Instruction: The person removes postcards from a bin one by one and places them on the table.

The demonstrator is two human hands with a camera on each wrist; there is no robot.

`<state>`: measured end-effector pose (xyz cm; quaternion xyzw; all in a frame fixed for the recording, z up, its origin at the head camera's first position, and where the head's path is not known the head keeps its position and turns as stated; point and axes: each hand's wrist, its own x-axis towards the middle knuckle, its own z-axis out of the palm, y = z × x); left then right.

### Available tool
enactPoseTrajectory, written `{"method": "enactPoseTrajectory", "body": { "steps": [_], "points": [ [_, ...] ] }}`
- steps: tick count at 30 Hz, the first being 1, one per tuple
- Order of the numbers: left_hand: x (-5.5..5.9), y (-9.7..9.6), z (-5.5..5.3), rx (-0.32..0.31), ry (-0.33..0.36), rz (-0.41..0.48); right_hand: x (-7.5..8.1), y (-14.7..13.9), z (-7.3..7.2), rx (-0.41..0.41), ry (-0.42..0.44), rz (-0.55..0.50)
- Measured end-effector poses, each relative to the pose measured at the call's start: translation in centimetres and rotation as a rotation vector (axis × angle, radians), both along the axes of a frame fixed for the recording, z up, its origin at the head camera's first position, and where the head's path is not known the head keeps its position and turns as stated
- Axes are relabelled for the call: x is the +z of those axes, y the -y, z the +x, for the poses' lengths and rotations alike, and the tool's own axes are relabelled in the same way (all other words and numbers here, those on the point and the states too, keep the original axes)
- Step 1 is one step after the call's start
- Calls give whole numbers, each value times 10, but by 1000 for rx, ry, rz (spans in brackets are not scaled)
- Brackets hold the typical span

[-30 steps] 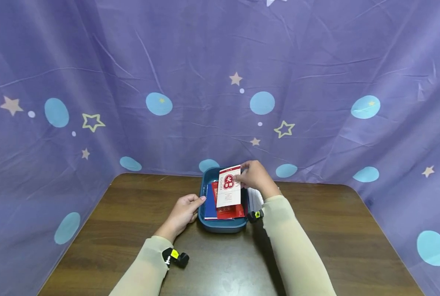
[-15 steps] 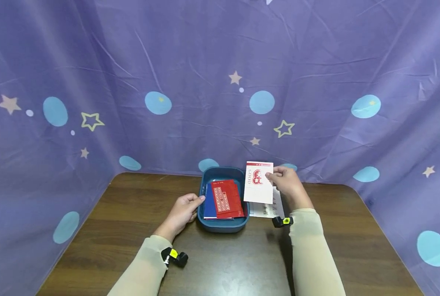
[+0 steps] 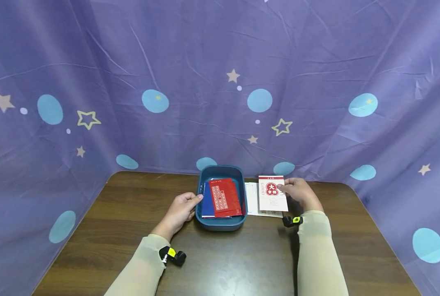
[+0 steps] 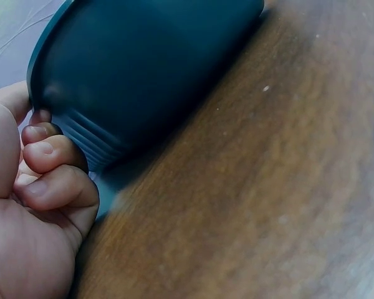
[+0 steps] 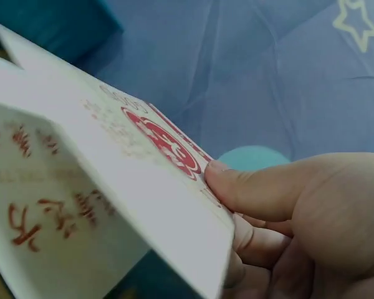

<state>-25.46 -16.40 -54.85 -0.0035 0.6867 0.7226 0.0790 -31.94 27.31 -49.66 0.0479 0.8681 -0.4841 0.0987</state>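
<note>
A teal plastic bin (image 3: pixel 221 225) stands near the back of the table. My left hand (image 3: pixel 180 210) pinches its left rim, thumb on top and the other fingers curled against the outer wall (image 4: pixel 143 68). Inside lie a red envelope (image 3: pixel 232 198) with pale printed characters and, partly under it, a blue flat item (image 3: pixel 207 202). To the bin's right, my right hand (image 3: pixel 302 195) pinches a white card (image 3: pixel 273 202) with a red emblem by its right edge. The card is over white papers (image 3: pixel 252 200); handwritten red-brown characters show on a sheet (image 5: pixel 47 212) beneath it in the right wrist view.
The brown wooden table (image 3: pixel 220 263) has rounded back corners. Behind and along both sides hangs a purple curtain (image 3: pixel 205 61) with stars and light-blue ovals. Black wrist cameras sit on both sleeves.
My right hand has carried the white card from above the bin to the right, then lowered it over the white papers. The red envelope is now uncovered. My left hand stays on the rim.
</note>
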Motion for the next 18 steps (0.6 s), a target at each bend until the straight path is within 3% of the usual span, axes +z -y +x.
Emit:
{"method": "enactPoseTrajectory", "body": {
  "steps": [15, 16, 18],
  "points": [
    [3, 1, 2, -9, -7, 5, -19, 9, -5, 24, -41, 270],
    [3, 1, 2, -9, -8, 7, -32, 3, -13, 38, -70, 261],
    [2, 1, 2, -8, -6, 12, -32, 4, -13, 33, -79, 307]
  ]
}}
